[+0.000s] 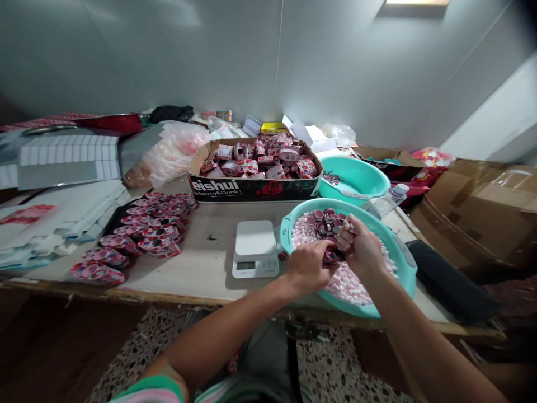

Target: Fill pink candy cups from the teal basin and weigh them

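- The patterned container (333,257) sits at the left hand's (308,267) fingertips, over the near-middle of the large basin (410,277), above the pale pink pieces (350,288).
- The left hand's grip is narrow, with fingers and thumb closed around the container from its left side.
- The right hand (359,246) is just beside the container, to its right and slightly farther from the bench's front edge; its fingers are curled tight into a fist. Whether anything lies inside that fist cannot be told.
- The key relation: the container lies between the two hands, held by the left, with the right fist directly beside it. Too much of it is covered to tell its long axis or which way its opening faces.
- The round dark-red caps (322,217) lie on the pieces just beyond both hands, toward the basin's far rim.
- The basin stands at the front edge of the bench (205,266), right of its middle; the white scale (255,240) is just beside its left rim, near that same edge.
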A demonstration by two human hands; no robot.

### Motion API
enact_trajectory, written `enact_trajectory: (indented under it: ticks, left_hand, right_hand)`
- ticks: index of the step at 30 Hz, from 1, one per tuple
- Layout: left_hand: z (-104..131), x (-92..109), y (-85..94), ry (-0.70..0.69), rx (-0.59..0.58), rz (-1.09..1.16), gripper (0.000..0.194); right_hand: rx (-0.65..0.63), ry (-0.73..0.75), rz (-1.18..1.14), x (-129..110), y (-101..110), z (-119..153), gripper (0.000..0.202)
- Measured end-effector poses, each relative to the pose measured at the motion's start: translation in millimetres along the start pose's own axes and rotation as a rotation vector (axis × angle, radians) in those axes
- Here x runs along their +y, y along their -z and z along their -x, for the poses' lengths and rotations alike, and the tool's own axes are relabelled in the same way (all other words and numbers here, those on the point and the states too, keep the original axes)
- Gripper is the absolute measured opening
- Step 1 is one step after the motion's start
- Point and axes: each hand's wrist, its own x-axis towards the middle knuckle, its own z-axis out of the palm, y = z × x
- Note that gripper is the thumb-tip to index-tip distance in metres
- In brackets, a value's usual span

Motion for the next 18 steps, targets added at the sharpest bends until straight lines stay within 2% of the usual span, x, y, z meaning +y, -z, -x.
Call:
enact_trajectory:
  ticks: [5,9,11,14,18]
  left_hand:
    - [0,0,-1.2,0.0,0.029,0.065,0.038]
    - [7,2,7.4,-0.037,0.159,0.26,0.037]
    - [15,1,20.6,-0.024,0.259,0.352,0.037]
    - [28,-9,51.3,0.048,0.433,0.36,0.039]
    - [41,-45,95.6,0.15,0.609,0.267,0.04]
  right_hand:
    - [-0.007,0.018,-0.053,-11,4,2,0.033]
    - [0.018,0.052,-0.082,-27,18,7,0.034]
    - [0.057,0.095,-0.049,-32,31,10,0.036]
    - [0.08,0.139,0.059,-30,56,12,0.034]
    - [0.07,0.075,0.287,-12,86,18,0.035]
